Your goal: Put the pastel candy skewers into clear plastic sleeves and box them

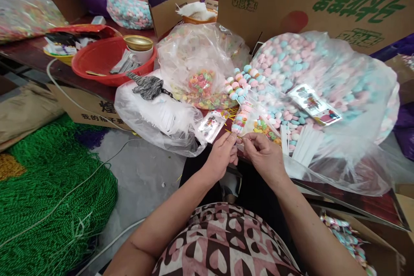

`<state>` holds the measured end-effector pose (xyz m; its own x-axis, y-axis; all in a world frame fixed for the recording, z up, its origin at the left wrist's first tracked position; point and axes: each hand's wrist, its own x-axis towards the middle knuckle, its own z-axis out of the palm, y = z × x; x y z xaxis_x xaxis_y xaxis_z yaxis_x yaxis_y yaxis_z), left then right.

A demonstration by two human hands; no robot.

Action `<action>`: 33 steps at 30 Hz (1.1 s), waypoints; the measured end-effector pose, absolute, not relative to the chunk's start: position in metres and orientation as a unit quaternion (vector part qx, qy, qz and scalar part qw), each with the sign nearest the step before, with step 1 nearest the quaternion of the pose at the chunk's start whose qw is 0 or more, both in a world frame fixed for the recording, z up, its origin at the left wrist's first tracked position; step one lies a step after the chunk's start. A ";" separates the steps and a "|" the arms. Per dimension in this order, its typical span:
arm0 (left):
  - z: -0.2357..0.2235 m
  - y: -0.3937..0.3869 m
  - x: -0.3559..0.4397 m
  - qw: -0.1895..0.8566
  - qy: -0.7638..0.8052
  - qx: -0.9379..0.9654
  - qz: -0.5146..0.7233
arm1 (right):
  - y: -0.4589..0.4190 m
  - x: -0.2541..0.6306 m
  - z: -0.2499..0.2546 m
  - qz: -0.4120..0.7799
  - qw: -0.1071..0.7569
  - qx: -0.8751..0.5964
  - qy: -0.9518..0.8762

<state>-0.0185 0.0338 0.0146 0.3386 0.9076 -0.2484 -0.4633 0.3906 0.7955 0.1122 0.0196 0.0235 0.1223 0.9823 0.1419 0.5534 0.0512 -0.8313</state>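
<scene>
At the table's near edge, my left hand (223,151) is closed on the gathered lower end of a small clear bag of candies (241,118). The bag holds a stack of pink, blue and white pieces. Close beside it, my right hand (263,153) pinches a thin gold twist tie (239,136) at the bag's end. More gold ties (231,115) lie just beyond my fingers. Strings of pastel candies (241,82) rest behind the bag. A printed card packet (212,126) sits left of my left hand.
A big clear bag of pink and blue candies (284,58) spreads at right, with white sticks (307,144) before it. At left are a bag of white strips (158,116) and a red basin (97,62). Filled packets lie in a carton (347,241) below right. Green cord (58,194) covers the floor.
</scene>
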 end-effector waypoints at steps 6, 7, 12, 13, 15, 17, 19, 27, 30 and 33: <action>0.024 0.029 -0.021 0.825 0.283 0.274 0.406 | 0.016 0.118 0.021 0.405 0.463 -0.586 -0.528; 0.025 0.028 -0.022 0.841 0.266 0.265 0.389 | 0.015 0.118 0.020 0.408 0.469 -0.585 -0.521; 0.026 0.022 -0.032 0.917 0.196 0.187 0.292 | 0.013 0.120 0.024 0.519 0.480 -0.516 -0.483; 0.025 0.021 -0.033 0.930 0.180 0.174 0.268 | 0.012 0.122 0.026 0.557 0.472 -0.489 -0.478; 0.024 0.019 -0.034 0.948 0.150 0.154 0.234 | 0.010 0.126 0.028 0.614 0.452 -0.441 -0.475; 0.024 0.016 -0.032 0.956 0.129 0.140 0.222 | 0.009 0.128 0.026 0.634 0.447 -0.412 -0.477; 0.023 0.014 -0.028 0.955 0.125 0.134 0.234 | 0.009 0.128 0.019 0.629 0.467 -0.416 -0.462; 0.024 0.017 -0.012 0.856 0.275 0.200 0.390 | 0.015 0.115 0.007 0.336 0.584 -0.515 -0.529; 0.022 0.019 -0.008 0.804 0.317 0.251 0.436 | 0.014 0.113 0.014 0.213 0.574 -0.515 -0.600; 0.017 0.021 -0.007 0.766 0.344 0.305 0.449 | 0.013 0.113 0.019 0.210 0.574 -0.500 -0.613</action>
<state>-0.0066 0.0205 0.0175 0.3598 0.8981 -0.2528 -0.4788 0.4103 0.7761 0.1129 0.0127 0.0186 0.1600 0.8548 0.4938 0.3711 0.4115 -0.8325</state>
